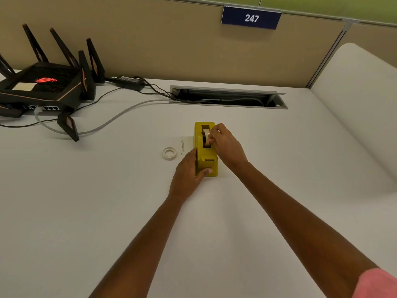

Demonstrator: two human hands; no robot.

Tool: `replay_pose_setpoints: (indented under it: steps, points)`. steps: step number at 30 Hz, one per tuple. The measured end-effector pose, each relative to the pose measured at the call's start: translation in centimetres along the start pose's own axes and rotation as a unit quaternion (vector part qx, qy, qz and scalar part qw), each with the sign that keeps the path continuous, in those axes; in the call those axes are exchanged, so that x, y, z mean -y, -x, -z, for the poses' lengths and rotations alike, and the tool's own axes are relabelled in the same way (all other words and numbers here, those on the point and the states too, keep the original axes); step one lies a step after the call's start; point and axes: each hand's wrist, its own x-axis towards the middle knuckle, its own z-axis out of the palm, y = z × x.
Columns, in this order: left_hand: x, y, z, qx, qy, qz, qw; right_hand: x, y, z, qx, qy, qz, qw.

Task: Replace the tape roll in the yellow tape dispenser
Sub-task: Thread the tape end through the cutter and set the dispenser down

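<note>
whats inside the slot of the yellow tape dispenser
A white tape roll stands on edge in the dispenser slot, pinched by the right hand. Its fingers cover the roll's right side.

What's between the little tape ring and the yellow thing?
In the head view, a small pale scrap with dark marks lies on the table beside the ring, then the left hand, holding the dispenser's side. The right hand pinches its roll.

1. "247", white numerals on a dark blue plaque (pixel 251 17) mounted at the top edge of the beige partition (pixel 171 39).
2. Glowing red emblem (pixel 46 80) on the top face of the black router (pixel 43 91); no letters legible.
3. Pale label on the black power adapter (pixel 129 81); print too small to read.
</note>
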Motion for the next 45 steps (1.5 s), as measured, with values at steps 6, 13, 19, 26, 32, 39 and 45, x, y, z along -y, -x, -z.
replay_pose_setpoints:
  steps: [6,13,19,26,32,39,45]
  points:
    - [-0.3,0.0,0.1,0.001,-0.002,-0.004,1.000,0.5,0.4,-0.1,-0.004,-0.008,-0.014,1.000]
    - [-0.5,0.2,0.2,-0.002,-0.002,-0.006,1.000,0.7,1.5,-0.2,-0.022,-0.019,-0.022,0.999]
    - [-0.4,0.1,0.2,0.001,-0.013,-0.001,1.000,1.2,2.8,-0.1,-0.049,-0.002,-0.005,0.999]
    - [-0.4,0.2,0.1,0.006,-0.023,0.009,1.000,1.4,4.6,-0.4,-0.085,0.004,0.014,0.996]
    - [-0.4,0.1,0.0,0.012,-0.028,0.015,0.999,1.6,5.6,-0.5,-0.102,-0.001,0.011,0.995]
    - [-0.3,0.1,0.0,0.009,-0.026,0.007,1.000,2.1,6.2,-0.6,-0.136,-0.024,0.012,0.990]
    - [-0.4,0.1,0.0,0.012,-0.026,0.007,1.000,2.5,7.0,-0.7,-0.149,-0.021,0.020,0.988]
